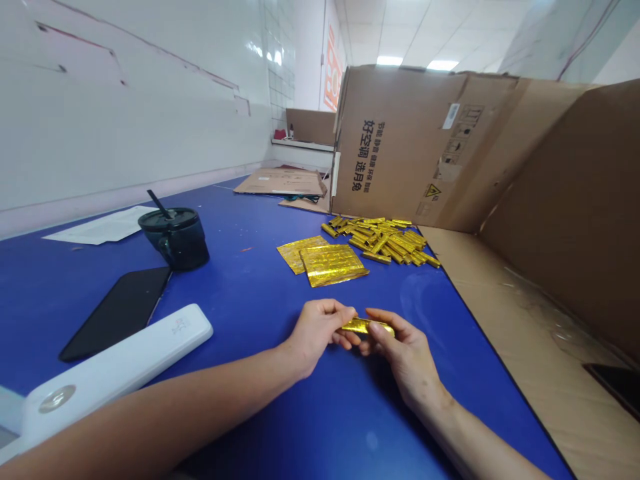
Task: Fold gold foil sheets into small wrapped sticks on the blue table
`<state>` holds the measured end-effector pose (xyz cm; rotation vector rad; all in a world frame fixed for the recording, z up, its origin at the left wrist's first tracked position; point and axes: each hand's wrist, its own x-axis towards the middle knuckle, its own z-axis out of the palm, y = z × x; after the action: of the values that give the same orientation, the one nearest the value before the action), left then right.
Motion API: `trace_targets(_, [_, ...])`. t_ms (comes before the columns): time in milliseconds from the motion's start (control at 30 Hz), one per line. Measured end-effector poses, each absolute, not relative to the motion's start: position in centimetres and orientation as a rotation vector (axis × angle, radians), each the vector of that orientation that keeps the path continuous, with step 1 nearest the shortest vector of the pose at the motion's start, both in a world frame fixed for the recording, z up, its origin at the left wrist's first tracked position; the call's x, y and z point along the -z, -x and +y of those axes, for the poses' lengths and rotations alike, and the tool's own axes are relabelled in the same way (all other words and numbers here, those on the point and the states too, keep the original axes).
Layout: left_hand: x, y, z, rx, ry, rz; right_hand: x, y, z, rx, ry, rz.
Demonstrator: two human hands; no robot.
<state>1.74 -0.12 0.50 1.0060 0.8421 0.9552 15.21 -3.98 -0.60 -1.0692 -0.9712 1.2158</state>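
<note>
Together, the person's two hands hold one shiny gold roll [365, 326] over the blue bench [240, 287]. The left hand [317, 333] pinches the roll's left end, with the thumb on top and the fingers curled below. The right hand [407, 347] grips the right part of the same roll, and its thumb presses on the front of it. The roll lies almost flat from side to side, and the two hands are close to each other.

Just past the hands, two gold sheets [335, 265] lie on the bench. One sheet sits partly on top of the other. Behind them and to the right is a big, messy heap of gold rolls [385, 240], lying every which way. The heap is next to a large brown box [405, 147] with dark writing and a yellow warning sign on its side. More flat cardboard [280, 181] lies farther back on the bench.

Over on the left stands a dark cup [175, 240] with a lid, a handle and a dark straw [157, 202] poking out. White paper [100, 227] lies behind it. Nearer, there is a flat black thing [117, 313] that looks like a phone. Beside it is a long white thing [125, 363], partly hidden by the left arm [200, 407].
</note>
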Motion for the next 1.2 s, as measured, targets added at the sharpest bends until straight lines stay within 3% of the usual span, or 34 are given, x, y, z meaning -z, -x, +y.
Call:
trace_targets(267, [-1.1,-1.2,0.0,-0.846,-1.003,0.67,0.5,-15.5,-3.6,-1.243,1.065,-0.871])
trace_targets(600, [-0.9,-1.0,0.7,-0.824,-1.366,0.767,0.9,-15.8,-3.6,-1.185,1.14,-0.929])
trace_targets(900, [-0.6,-0.7,0.3,-1.012,-1.642,0.849,0.8,-15.5,-3.6,-1.174,1.039,-0.911])
trace_targets(1200, [-1.3,-0.8,1.0,-0.897,-1.397,0.821,0.7,-15.7,-3.7,-1.094,1.09,-0.981])
